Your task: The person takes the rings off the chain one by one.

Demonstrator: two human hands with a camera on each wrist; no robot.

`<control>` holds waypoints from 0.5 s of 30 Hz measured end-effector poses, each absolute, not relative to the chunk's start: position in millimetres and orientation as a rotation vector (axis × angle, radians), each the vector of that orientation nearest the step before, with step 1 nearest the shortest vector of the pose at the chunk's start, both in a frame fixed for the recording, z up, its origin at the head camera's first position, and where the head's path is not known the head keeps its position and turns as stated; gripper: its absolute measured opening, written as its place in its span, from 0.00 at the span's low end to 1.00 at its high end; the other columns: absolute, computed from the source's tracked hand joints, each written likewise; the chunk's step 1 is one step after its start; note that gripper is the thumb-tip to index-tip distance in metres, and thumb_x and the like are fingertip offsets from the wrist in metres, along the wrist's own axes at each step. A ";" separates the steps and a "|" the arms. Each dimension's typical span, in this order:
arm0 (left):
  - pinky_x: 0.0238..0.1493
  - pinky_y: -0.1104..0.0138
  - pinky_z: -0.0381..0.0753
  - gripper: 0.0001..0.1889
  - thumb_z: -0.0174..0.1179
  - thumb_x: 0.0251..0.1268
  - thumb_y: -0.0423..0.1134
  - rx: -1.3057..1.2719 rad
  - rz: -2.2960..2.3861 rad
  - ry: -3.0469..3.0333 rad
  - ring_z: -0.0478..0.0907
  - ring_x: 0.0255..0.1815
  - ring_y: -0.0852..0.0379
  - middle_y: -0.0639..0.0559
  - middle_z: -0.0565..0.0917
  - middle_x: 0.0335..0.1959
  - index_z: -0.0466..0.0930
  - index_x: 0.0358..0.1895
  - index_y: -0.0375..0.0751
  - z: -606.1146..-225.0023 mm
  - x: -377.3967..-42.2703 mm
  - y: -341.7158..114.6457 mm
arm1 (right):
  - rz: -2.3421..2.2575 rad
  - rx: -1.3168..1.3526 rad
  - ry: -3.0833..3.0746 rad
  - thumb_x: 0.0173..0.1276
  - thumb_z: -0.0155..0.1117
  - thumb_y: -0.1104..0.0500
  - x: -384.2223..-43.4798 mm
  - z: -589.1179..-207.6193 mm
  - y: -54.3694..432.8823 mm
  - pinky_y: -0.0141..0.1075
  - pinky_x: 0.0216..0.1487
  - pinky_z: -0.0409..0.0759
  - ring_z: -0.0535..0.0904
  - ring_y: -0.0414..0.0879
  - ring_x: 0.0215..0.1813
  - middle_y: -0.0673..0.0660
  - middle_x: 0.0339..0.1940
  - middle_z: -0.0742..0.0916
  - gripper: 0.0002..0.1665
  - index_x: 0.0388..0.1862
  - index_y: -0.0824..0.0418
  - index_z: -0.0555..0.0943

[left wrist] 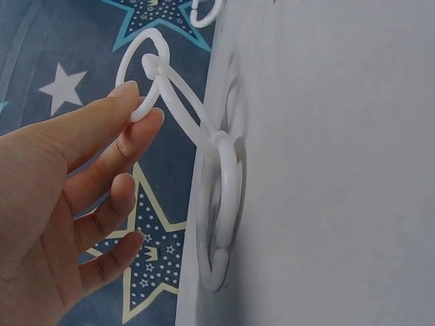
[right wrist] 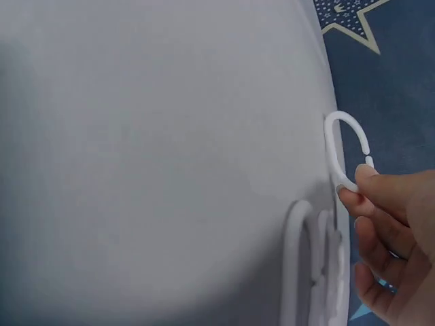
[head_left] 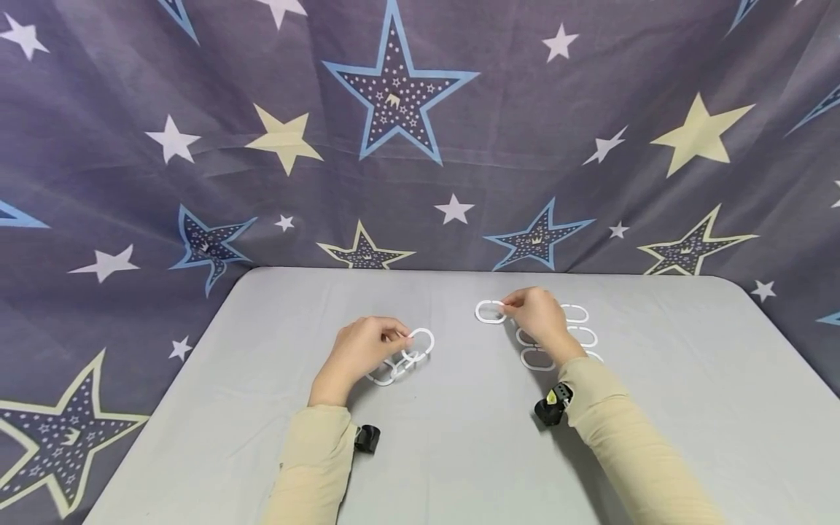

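My left hand (head_left: 364, 350) pinches a white plastic oval ring (head_left: 429, 343) between thumb and index finger. That ring is hooked through a second one, which links to a third ring (left wrist: 231, 183) hanging lowest, at the table surface; together they form a short chain. With thumb and fingertips, my right hand (head_left: 537, 319) pinches a single white ring (head_left: 482, 312) by its right end. A small gap shows in this ring's side in the right wrist view. Other loose rings (head_left: 537, 360) lie beneath and beside the right hand, partly hidden by it and the wrist.
Several white rings (head_left: 586, 336) lie in rows right of the right hand. The pale grey tabletop (head_left: 446, 437) reaches back to a dark star-patterned cloth (head_left: 420, 189) hanging behind it. A small black camera (head_left: 550, 410) is strapped at the right wrist, another (head_left: 367, 439) at the left.
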State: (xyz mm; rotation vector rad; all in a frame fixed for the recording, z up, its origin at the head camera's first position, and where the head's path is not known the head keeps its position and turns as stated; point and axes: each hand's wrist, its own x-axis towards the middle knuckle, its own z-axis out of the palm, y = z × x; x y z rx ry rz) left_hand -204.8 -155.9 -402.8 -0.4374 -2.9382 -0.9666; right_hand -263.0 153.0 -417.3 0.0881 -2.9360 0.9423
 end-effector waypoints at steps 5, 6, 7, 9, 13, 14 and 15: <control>0.42 0.60 0.74 0.06 0.70 0.60 0.48 -0.433 -0.958 -2.947 0.77 0.31 0.65 0.70 0.83 0.27 0.89 0.39 0.57 -402.0 -205.1 -154.8 | 0.929 0.067 -2.972 0.65 0.70 0.54 -263.7 -418.3 153.7 0.44 0.35 0.75 0.82 0.49 0.35 0.55 0.37 0.90 0.11 0.41 0.58 0.90; 0.42 0.60 0.74 0.06 0.70 0.60 0.48 -0.434 -0.959 -2.948 0.77 0.31 0.66 0.70 0.83 0.27 0.89 0.39 0.57 -401.7 -205.2 -154.4 | 0.926 0.066 -2.978 0.65 0.70 0.54 -264.0 -418.2 153.5 0.44 0.36 0.76 0.82 0.49 0.35 0.55 0.37 0.90 0.11 0.41 0.58 0.90; 0.43 0.60 0.74 0.06 0.70 0.60 0.48 -0.438 -0.959 -2.946 0.77 0.32 0.65 0.70 0.83 0.27 0.89 0.39 0.57 -401.4 -205.3 -154.0 | 0.917 0.063 -2.985 0.65 0.70 0.53 -264.3 -418.1 153.4 0.44 0.36 0.76 0.82 0.49 0.35 0.54 0.36 0.90 0.11 0.41 0.58 0.90; 0.42 0.59 0.74 0.06 0.70 0.60 0.47 -0.443 -0.957 -2.943 0.77 0.32 0.65 0.70 0.83 0.27 0.89 0.39 0.56 -401.1 -205.7 -153.3 | 0.900 0.063 -2.997 0.64 0.71 0.53 -265.0 -418.1 152.7 0.45 0.37 0.76 0.82 0.50 0.36 0.54 0.36 0.90 0.12 0.42 0.58 0.90; 0.43 0.60 0.74 0.06 0.70 0.60 0.48 -0.436 -0.952 -2.951 0.77 0.32 0.65 0.70 0.83 0.27 0.89 0.39 0.57 -402.1 -205.9 -153.0 | 0.850 0.063 -3.020 0.64 0.71 0.52 -266.4 -419.5 150.9 0.48 0.42 0.77 0.83 0.54 0.42 0.53 0.38 0.90 0.12 0.42 0.57 0.90; 0.43 0.60 0.74 0.06 0.70 0.60 0.48 -0.433 -0.949 -2.955 0.77 0.32 0.66 0.70 0.83 0.27 0.89 0.39 0.57 -402.7 -205.8 -153.2 | 0.842 0.063 -3.024 0.64 0.71 0.52 -266.4 -420.0 150.4 0.49 0.43 0.77 0.83 0.54 0.43 0.53 0.39 0.90 0.12 0.42 0.57 0.90; 0.43 0.60 0.74 0.06 0.70 0.60 0.48 -0.434 -0.946 -2.956 0.77 0.31 0.66 0.71 0.83 0.27 0.89 0.39 0.57 -402.9 -205.5 -153.3 | 0.834 0.064 -3.026 0.65 0.71 0.52 -266.6 -420.5 149.9 0.49 0.43 0.77 0.83 0.55 0.43 0.53 0.39 0.90 0.12 0.42 0.57 0.90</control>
